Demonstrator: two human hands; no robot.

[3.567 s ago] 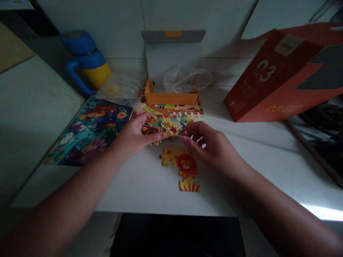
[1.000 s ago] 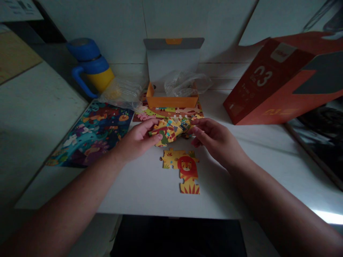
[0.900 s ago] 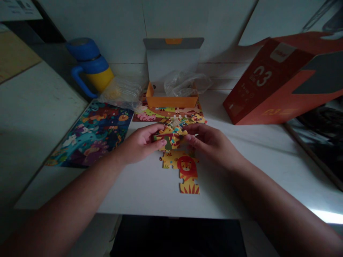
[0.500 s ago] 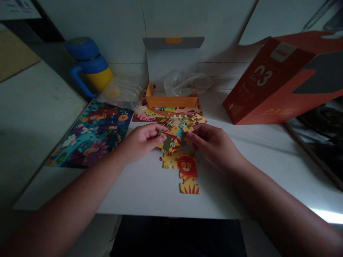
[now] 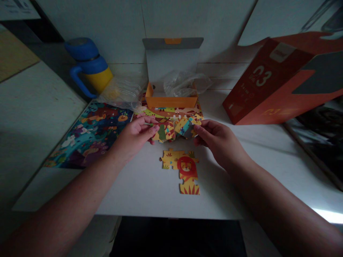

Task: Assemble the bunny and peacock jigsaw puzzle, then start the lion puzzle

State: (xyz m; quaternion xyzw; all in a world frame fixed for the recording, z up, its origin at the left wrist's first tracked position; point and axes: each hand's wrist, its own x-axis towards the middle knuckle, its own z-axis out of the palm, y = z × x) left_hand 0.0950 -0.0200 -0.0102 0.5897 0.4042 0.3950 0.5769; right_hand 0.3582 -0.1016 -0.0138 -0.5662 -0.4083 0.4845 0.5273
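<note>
My left hand (image 5: 136,137) pinches a puzzle piece (image 5: 165,131) with green and red patterns between thumb and fingers. Opposite it, my right hand (image 5: 215,137) is closed on a yellow and grey puzzle piece (image 5: 185,127) with a blue patch. Both pieces are raised over the table, and other loose pieces behind them are partly hidden. Nearer to me lie joined puzzle pieces (image 5: 171,159) on the white table, showing a red-maned lion (image 5: 187,167) and yellow grass.
Behind the hands, an open orange box (image 5: 173,102) holds clear plastic and stands on a colourful picture sheet (image 5: 139,116). A dark blue picture (image 5: 93,134) lies left, below a blue-yellow flask (image 5: 99,78) and a plastic bag (image 5: 120,93). At right stands a large red box (image 5: 257,82).
My hands have moved apart and slightly up, away from the joined lion pieces. The two held pieces now show separately, and more of the joined pieces' top edge is visible.
</note>
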